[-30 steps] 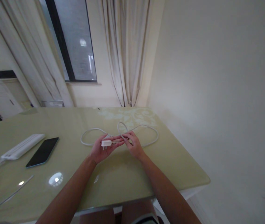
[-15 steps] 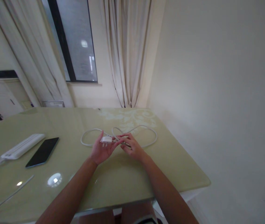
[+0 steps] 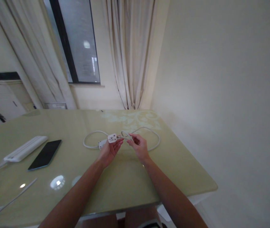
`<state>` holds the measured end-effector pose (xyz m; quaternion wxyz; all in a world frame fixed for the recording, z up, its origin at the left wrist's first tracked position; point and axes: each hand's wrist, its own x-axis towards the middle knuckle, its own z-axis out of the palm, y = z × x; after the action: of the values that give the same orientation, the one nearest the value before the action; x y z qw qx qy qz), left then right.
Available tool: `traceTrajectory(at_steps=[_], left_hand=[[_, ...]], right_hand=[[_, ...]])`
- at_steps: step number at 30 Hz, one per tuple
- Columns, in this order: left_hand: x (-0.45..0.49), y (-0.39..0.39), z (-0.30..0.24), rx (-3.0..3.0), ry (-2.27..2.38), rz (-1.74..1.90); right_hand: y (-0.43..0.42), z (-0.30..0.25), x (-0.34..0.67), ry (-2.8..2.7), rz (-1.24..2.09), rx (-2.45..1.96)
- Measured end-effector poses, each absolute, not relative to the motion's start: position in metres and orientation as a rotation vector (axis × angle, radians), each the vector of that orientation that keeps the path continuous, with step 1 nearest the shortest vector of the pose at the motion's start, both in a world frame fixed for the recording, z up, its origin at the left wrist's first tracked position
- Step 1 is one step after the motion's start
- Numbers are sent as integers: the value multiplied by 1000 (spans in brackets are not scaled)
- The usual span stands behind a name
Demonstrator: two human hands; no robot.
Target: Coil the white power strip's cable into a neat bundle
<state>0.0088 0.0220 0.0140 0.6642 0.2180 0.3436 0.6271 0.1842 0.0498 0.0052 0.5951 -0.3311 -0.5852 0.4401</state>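
My left hand [image 3: 108,153] is closed on a white power plug [image 3: 112,138], whose prong face is turned toward me. Right beside it, the fingers of my right hand [image 3: 139,146] pinch a white cable [image 3: 125,137] that runs over from the plug. Loops of the same pale cable spread out on the table to both sides of my hands. A white block [image 3: 102,144], partly hidden behind my left hand, lies at the end of the left loop; I cannot tell exactly what it is.
A white power strip [image 3: 25,148] and a dark phone [image 3: 45,155] lie on the glossy green table [image 3: 116,183] at left. Another white cable [image 3: 13,199] trails near the front left. The wall [image 3: 220,95] stands along the table's right side; curtains [image 3: 132,57] hang behind.
The plug has turned, so its prong face now points toward me. My right hand has drawn slightly to the right, apart from my left, and the white block has come into view.
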Motion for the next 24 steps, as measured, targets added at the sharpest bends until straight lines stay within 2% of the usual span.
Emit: traceTrajectory(at_steps=[4,9,17,24], left_hand=[[23,15,8,684,658,1364],[38,9,2,915,655,1444],[29,19,1,739,871,1721],[3,18,30,558,749,1906]], right_hand=[[43,5,180,-1269,984,-754],[27,5,175,-1627,791,-700],[23,3,167,-2135,464,-599],[15,4,166,-2359,11,-655]])
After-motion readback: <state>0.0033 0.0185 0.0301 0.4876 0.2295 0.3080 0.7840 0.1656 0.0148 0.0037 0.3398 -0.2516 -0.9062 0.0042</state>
